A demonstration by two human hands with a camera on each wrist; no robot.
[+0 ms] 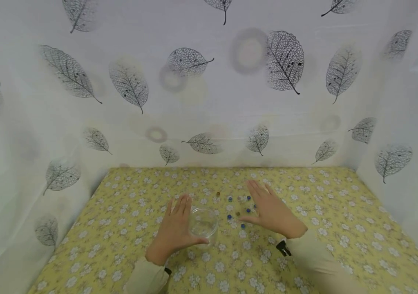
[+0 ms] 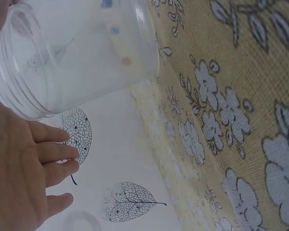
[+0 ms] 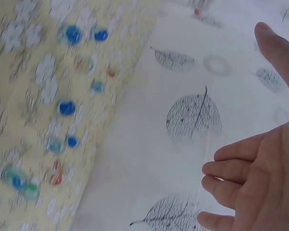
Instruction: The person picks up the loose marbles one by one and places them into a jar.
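Note:
A clear round jar [image 1: 204,223] stands upright on the flowered cloth, its rim facing up. The left hand [image 1: 175,230] is beside it at its left, fingers straight and thumb stretched across the near side; whether it touches the jar I cannot tell. In the left wrist view the jar [image 2: 86,53] is above the extended fingers of the left hand [image 2: 24,163]. The right hand [image 1: 273,212] hovers with spread thumb and straight fingers by several small marbles, among them a blue one [image 1: 229,217]. In the right wrist view a blue marble [image 3: 66,107] lies apart from the empty right hand [image 3: 260,168].
A yellow cloth with white flowers [image 1: 120,245] covers the table. Pale curtains with dark leaf prints [image 1: 209,102] hang behind it and at both sides. An amber marble [image 1: 218,194] lies farther back than the others.

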